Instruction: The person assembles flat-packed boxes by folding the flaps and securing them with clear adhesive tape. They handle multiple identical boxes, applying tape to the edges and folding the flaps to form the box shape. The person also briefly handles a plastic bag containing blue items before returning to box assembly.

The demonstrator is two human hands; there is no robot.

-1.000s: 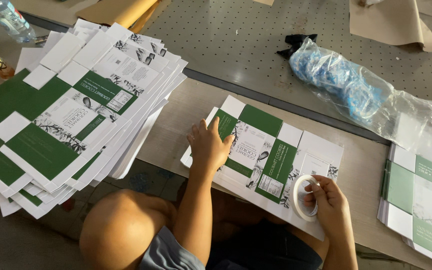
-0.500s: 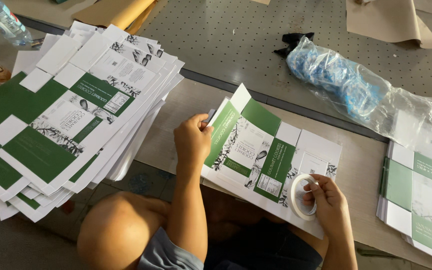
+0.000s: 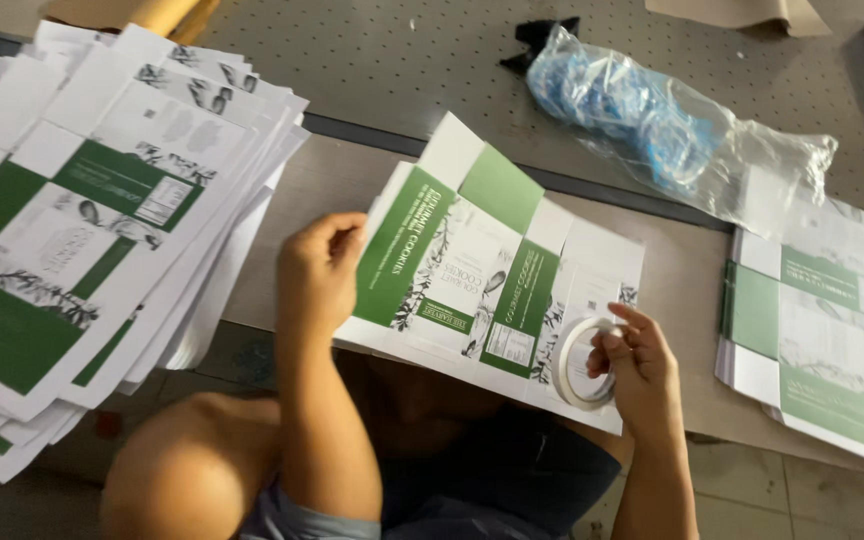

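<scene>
A flat, unfolded green and white carton sheet (image 3: pixel 482 270) lies tilted over the near table edge in front of me. My left hand (image 3: pixel 317 275) grips its left edge and lifts that side off the table. My right hand (image 3: pixel 637 370) holds a white roll of tape (image 3: pixel 580 362) against the sheet's lower right corner. My bare knee (image 3: pixel 187 470) shows below the table edge.
A tall fanned stack of the same carton sheets (image 3: pixel 92 220) fills the left. A smaller stack (image 3: pixel 817 330) lies at the right. A clear plastic bag of blue items (image 3: pixel 652 125) and a black scrap (image 3: pixel 542 35) rest on the perforated grey surface (image 3: pixel 382 70) behind.
My left hand has gone from pressing flat on the sheet to gripping its left edge and lifting it. The view has moved closer. My right hand stays on the tape roll.
</scene>
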